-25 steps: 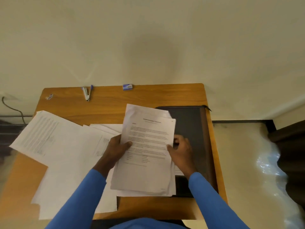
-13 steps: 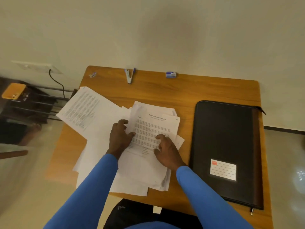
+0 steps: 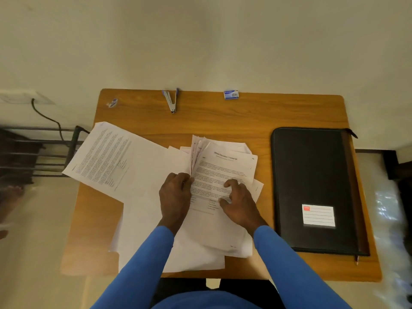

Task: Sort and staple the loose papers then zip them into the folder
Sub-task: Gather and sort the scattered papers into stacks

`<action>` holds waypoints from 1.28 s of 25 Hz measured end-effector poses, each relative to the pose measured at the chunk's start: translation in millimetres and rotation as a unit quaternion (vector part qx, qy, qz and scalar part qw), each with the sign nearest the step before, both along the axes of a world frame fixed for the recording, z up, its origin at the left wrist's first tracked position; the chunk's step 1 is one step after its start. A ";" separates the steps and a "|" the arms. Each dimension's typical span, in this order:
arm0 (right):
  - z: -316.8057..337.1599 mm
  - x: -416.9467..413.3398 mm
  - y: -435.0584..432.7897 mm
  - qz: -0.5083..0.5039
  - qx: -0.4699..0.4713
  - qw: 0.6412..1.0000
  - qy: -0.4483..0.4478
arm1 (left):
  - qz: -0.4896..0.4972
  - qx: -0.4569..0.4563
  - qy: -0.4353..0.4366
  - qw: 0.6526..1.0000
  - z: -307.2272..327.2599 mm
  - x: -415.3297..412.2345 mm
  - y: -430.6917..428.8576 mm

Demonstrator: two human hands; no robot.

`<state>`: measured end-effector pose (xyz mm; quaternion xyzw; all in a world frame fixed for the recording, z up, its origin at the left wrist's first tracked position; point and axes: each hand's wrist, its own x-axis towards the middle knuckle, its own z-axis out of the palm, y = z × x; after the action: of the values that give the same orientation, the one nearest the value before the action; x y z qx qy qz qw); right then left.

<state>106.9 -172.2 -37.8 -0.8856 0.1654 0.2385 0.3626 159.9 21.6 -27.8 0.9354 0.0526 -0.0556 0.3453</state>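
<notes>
papers [image 3: 225, 172] newly fanned, left hand [image 3: 175, 195] gripping their edge — fingers partly hidden, right hand [image 3: 239, 201] on top — grip unclear

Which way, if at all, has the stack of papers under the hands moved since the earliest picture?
Yes: leftward. The stack overlapped the black folder then; now it lies left of it, with bare table between.

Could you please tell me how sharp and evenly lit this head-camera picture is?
Head view: the centre is sharp, and the title on the paper stack is legible; head view: the left and right margins smear, blurring the metal rack; head view: glare whitens the floor at right, while the wall is softly lit.
</notes>
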 end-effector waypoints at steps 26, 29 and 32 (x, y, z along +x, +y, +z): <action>33.2 12.8 41.4 -0.351 0.315 0.881 -0.035 | -0.210 -0.008 -0.119 0.970 6.3 -21.6 -17.5; 20.4 13.5 37.3 -0.400 0.298 0.866 -0.022 | -0.245 -0.069 -0.085 0.963 7.2 -26.5 -18.0; 5.6 14.3 26.8 -0.442 0.321 0.838 -0.011 | -0.123 -0.050 -0.050 0.990 -0.4 -7.6 -2.9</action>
<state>121.2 -145.5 -32.3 -0.5547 0.4490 0.0831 0.6955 152.3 18.7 -28.2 0.9180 -0.0827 -0.0533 0.3842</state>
